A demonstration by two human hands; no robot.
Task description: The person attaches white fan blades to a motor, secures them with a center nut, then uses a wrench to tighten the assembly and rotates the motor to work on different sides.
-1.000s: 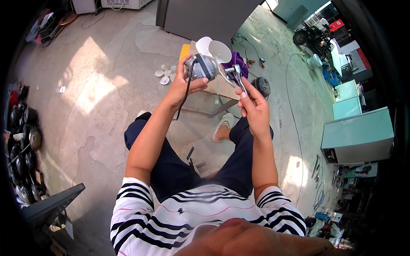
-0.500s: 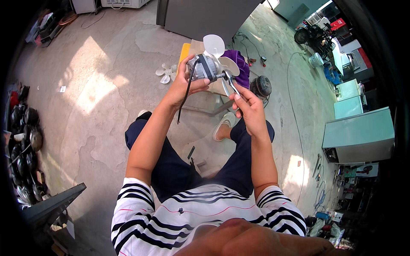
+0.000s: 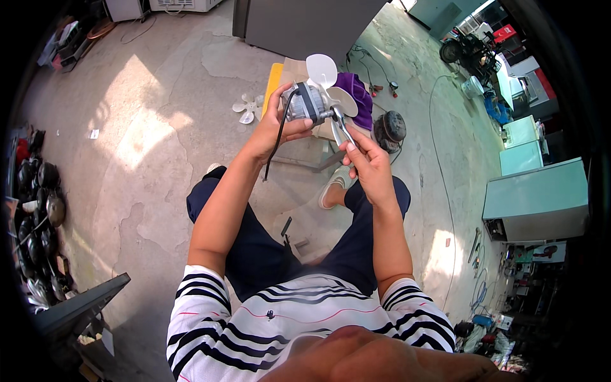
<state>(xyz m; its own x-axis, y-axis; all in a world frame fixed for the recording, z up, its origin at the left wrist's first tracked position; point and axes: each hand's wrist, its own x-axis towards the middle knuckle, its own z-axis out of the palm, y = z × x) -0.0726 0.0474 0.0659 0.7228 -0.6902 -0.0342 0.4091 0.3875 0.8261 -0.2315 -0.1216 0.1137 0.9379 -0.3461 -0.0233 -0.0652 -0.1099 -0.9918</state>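
Note:
My left hand (image 3: pixel 280 124) is closed round a small fan motor (image 3: pixel 304 104), silver with a dark band across its body. A black cable (image 3: pixel 273 151) hangs down from the motor past my wrist. White fan blades (image 3: pixel 322 70) stand out from its far right side. In my right hand (image 3: pixel 370 162) is a wrench (image 3: pixel 342 124), its handle pinched between thumb and fingers. The wrench head meets the motor's shaft end, near the blades; the exact fit is too small to tell. Motor and wrench are held above a low stool.
The stool has a yellow edge (image 3: pixel 275 77), and a purple cloth (image 3: pixel 360 95) lies on it. Right of it stands a dark compressor (image 3: pixel 389 129). A loose white fan blade (image 3: pixel 247 108) lies on the floor to the left. A grey cabinet (image 3: pixel 299 28) stands beyond.
The wrench handle and my right hand have shifted slightly, and the fan blades sit a touch further right and lower. Both hands keep their holds.

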